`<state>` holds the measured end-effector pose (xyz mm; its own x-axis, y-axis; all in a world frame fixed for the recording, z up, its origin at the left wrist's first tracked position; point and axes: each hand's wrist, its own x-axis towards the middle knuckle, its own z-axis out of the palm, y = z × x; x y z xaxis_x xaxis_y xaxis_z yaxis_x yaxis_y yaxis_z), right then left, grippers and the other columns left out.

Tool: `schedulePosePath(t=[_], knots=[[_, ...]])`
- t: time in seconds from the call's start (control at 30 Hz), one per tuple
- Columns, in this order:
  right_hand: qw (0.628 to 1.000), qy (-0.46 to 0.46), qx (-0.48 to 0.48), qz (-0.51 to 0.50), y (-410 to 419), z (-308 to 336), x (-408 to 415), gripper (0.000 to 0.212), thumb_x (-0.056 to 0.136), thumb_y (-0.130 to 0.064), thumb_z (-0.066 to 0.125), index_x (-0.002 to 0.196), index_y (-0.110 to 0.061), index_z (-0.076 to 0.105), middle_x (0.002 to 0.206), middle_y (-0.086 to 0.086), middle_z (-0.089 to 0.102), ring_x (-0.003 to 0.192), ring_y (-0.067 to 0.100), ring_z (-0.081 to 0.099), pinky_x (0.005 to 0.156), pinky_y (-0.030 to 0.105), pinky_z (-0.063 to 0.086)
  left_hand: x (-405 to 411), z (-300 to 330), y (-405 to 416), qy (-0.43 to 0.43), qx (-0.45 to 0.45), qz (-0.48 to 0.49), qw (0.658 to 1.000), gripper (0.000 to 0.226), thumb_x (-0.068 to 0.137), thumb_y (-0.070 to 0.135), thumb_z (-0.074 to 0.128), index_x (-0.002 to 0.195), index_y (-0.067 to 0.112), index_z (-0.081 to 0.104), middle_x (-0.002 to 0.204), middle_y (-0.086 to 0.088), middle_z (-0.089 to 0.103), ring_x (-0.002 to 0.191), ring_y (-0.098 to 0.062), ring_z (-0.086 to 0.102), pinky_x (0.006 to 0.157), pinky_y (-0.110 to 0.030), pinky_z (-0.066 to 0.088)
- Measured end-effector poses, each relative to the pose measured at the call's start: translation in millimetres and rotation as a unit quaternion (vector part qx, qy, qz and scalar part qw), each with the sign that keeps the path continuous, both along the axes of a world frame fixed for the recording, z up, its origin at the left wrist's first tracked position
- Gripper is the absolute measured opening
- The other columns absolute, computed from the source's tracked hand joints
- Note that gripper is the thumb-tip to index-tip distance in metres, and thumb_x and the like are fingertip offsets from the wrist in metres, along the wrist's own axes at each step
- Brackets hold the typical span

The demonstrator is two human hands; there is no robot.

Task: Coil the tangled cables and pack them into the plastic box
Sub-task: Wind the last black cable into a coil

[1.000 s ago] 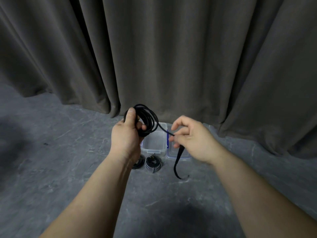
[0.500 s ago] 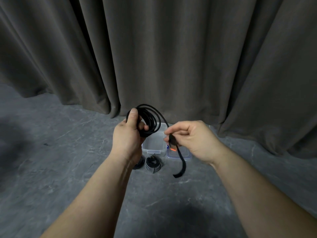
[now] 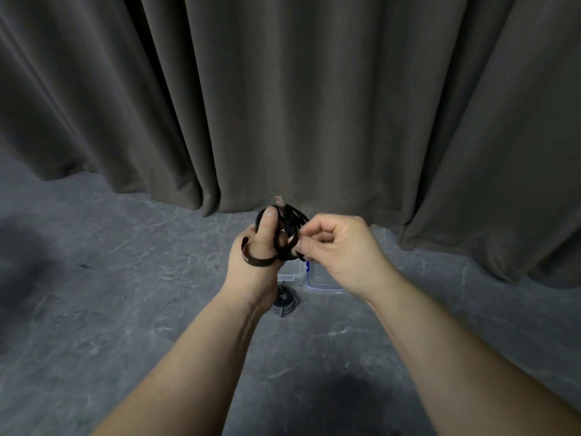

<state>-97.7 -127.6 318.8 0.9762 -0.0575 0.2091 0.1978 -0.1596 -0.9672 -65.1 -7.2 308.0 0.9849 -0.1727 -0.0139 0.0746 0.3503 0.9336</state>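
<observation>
Our left hand [image 3: 256, 256] gripped the black cable coil [image 3: 290, 220]; our right hand [image 3: 338, 250] pinched its strap [image 3: 256, 262].

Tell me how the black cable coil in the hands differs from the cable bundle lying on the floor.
The black cable coil is held up in the air, gripped by the left hand and pinched by the right hand; the striped grey-and-black cable bundle lies untouched on the grey floor. The held coil has a black strap looping loose over the left hand; no loose strap shows on the floor bundle. Both are coiled and outside the clear plastic box.
</observation>
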Motion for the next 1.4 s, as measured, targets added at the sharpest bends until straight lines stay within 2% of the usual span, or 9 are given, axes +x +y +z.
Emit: schedulePosePath(t=[0.2, 0.37, 0.5, 0.67, 0.9, 1.03, 1.17, 1.27, 1.4], knots=[[0.999, -0.02, -0.015, -0.037, 4, -5, 3, 0.027, 0.08, -0.007, 0.075, 0.062, -0.024, 0.064, 0.051, -0.011, 0.06, 0.05, 0.001, 0.053, 0.054, 0.018, 0.046, -6, -1, -4, -0.011, -0.012, -0.008, 1.0, 0.058, 0.097, 0.04, 0.044, 0.112, -0.016, 0.056, 0.107, -0.036, 0.062, 0.097, -0.04, 0.063, 0.093, -0.049, 0.049], [0.996, 0.002, -0.001, -0.09, 2, -10, 5, 0.027, 0.08, -0.01, 0.076, 0.059, -0.023, 0.064, 0.05, -0.009, 0.06, 0.053, 0.006, 0.053, 0.058, 0.028, 0.046, -2, -5, -3, 0.011, -0.006, -0.03, 0.999, 0.018, 0.08, 0.016, 0.053, 0.08, 0.0, 0.061, 0.073, -0.01, 0.062, 0.071, -0.017, 0.059, 0.076, -0.032, 0.048], [0.994, -0.01, -0.05, -0.094, -1, -14, 7, 0.034, 0.083, -0.005, 0.071, 0.057, -0.024, 0.061, 0.047, -0.01, 0.055, 0.049, 0.005, 0.046, 0.053, 0.024, 0.041, -3, -7, -3, -0.029, 0.076, -0.062, 0.995, 0.034, 0.081, 0.029, 0.06, 0.104, 0.004, 0.062, 0.099, -0.011, 0.071, 0.095, -0.02, 0.068, 0.086, -0.028, 0.052], [0.99, -0.017, -0.137, -0.032, -4, -10, 2, 0.016, 0.084, 0.0, 0.067, 0.093, -0.01, 0.077, 0.067, -0.018, 0.062, 0.064, -0.003, 0.059, 0.067, 0.013, 0.045, -1, -4, 3, -0.012, 0.101, -0.056, 0.993, 0.033, 0.097, 0.023, 0.053, 0.109, -0.007, 0.061, 0.109, -0.028, 0.066, 0.102, -0.034, 0.064, 0.098, -0.049, 0.047], [0.986, 0.002, 0.109, -0.128, -8, -3, 3, 0.02, 0.091, -0.005, 0.059, 0.079, -0.02, 0.066, 0.063, -0.008, 0.064, 0.059, 0.004, 0.059, 0.057, 0.021, 0.05, 0, 8, 9, 0.039, -0.028, -0.12, 0.992, 0.017, 0.094, 0.012, 0.046, 0.078, 0.008, 0.052, 0.06, -0.003, 0.048, 0.062, -0.016, 0.05, 0.069, -0.027, 0.049], [0.988, -0.041, -0.004, -0.151, -3, -8, 6, 0.025, 0.097, -0.045, 0.04, 0.106, -0.038, 0.063, 0.1, -0.006, 0.067, 0.097, 0.016, 0.065, 0.088, 0.036, 0.05, -7, 11, 9, 0.05, -0.056, -0.224, 0.972, 0.013, 0.087, 0.015, 0.057, 0.075, 0.009, 0.059, 0.057, -0.001, 0.042, 0.056, -0.014, 0.048, 0.063, -0.025, 0.044], [0.993, -0.036, -0.037, -0.106, 4, -10, 0, 0.033, 0.094, -0.056, 0.033, 0.098, -0.045, 0.064, 0.067, -0.01, 0.065, 0.062, 0.019, 0.067, 0.063, 0.041, 0.055, -8, 12, 11, 0.066, -0.067, -0.297, 0.95, 0.02, 0.086, 0.027, 0.048, 0.083, 0.007, 0.055, 0.054, 0.002, 0.039, 0.057, -0.013, 0.045, 0.066, -0.026, 0.044], [0.99, -0.063, -0.083, -0.1, 2, -10, -4, 0.026, 0.096, -0.054, 0.038, 0.113, -0.051, 0.057, 0.069, -0.018, 0.062, 0.063, 0.01, 0.064, 0.068, 0.041, 0.058, -7, 13, 14, 0.089, -0.078, -0.323, 0.939, 0.024, 0.085, 0.029, 0.049, 0.08, 0.007, 0.056, 0.052, 0.002, 0.038, 0.055, -0.012, 0.044, 0.06, -0.022, 0.047], [0.981, -0.095, -0.153, -0.068, -2, -7, -11, 0.046, 0.099, -0.044, 0.036, 0.137, -0.064, 0.02, 0.071, -0.019, 0.056, 0.07, 0.004, 0.06, 0.07, 0.023, 0.051, -6, 13, 17, 0.107, -0.088, -0.342, 0.929, 0.028, 0.083, 0.028, 0.055, 0.094, 0.003, 0.053, 0.057, -0.001, 0.034, 0.05, -0.012, 0.046, 0.056, -0.02, 0.045]])
